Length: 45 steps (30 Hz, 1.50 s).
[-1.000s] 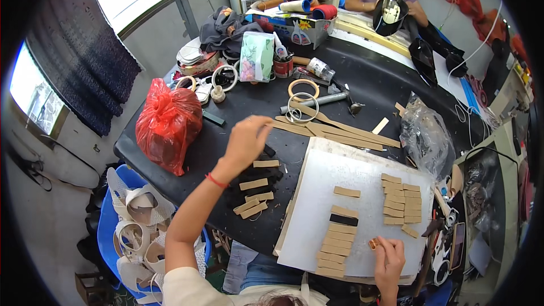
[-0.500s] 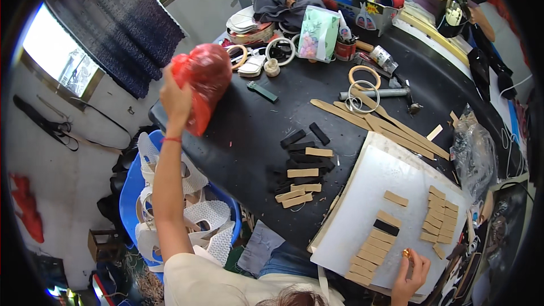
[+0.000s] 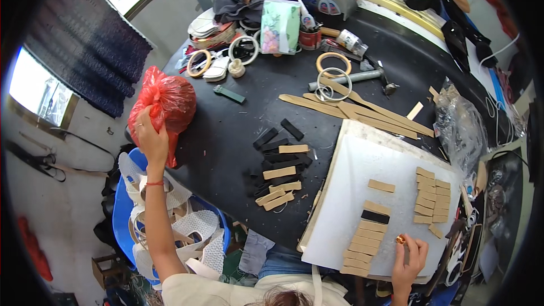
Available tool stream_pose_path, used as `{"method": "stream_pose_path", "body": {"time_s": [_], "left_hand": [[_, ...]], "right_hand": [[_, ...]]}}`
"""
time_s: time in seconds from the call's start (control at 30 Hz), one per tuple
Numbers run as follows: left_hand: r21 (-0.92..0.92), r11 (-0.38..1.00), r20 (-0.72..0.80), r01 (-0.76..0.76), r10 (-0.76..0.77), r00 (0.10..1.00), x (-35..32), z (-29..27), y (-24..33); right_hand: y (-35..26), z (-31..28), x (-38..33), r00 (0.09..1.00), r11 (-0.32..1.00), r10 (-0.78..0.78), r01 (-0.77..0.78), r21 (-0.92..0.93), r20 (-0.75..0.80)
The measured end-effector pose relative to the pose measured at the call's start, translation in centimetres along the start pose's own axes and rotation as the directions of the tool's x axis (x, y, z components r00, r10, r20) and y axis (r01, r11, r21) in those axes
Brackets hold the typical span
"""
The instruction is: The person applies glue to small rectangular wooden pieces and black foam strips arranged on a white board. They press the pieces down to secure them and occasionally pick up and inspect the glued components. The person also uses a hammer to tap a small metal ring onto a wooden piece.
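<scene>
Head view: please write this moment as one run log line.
left hand: grips red plastic bag at table edge | right hand: rests on white board beside tan strips

Left arm: extended far to the left, left hand (image 3: 152, 139) raised, fingers closed in a grasp. Right hand (image 3: 409, 260): near right, fingers curled, resting low.

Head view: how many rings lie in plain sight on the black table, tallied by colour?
Tan rings: 2
White ring: 1
Thin metal wire ring: 1
Total: 4, counting only those that show clearly. Any more in the clutter at the far edge cannot be made out.
</scene>
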<state>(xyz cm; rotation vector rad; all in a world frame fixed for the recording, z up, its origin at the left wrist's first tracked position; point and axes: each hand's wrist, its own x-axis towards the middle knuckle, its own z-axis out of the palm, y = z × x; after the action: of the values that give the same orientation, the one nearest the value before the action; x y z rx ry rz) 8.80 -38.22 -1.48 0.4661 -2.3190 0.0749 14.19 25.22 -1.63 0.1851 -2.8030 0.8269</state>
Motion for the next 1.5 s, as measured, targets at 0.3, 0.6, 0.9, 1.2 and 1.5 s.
{"method": "stream_pose_path", "body": {"time_s": [0.3,0.6,0.9,1.2,1.5], "left_hand": [[0.096,0.858,0.045,0.504,-0.509,0.859,-4.1,0.3,4.0],[-0.115,0.845,-0.009,0.522,-0.526,0.850,-2.0,-0.3,-6.2],[-0.752,0.273,0.341,0.600,-0.617,0.709,0.4,-2.9,-7.6],[-0.733,0.208,0.432,0.647,-0.594,0.679,1.6,-3.6,-8.4],[0.010,0.975,0.104,0.223,-0.222,0.969,-2.9,-1.5,-2.2]], "right_hand": [[0.5,0.0,-0.1,0.999,1.000,0.005,-0.005,-0.012,-0.044],[-0.9,-0.3,0.6,0.997,0.995,-0.054,0.049,-0.093,-0.059],[-0.7,-0.2,0.9,0.990,0.986,-0.129,0.122,-0.109,-0.060],[-0.7,-0.1,0.6,0.995,0.989,-0.087,0.082,-0.122,-0.038],[0.4,0.7,0.0,1.000,1.000,0.003,-0.003,-0.023,-0.019]]}}
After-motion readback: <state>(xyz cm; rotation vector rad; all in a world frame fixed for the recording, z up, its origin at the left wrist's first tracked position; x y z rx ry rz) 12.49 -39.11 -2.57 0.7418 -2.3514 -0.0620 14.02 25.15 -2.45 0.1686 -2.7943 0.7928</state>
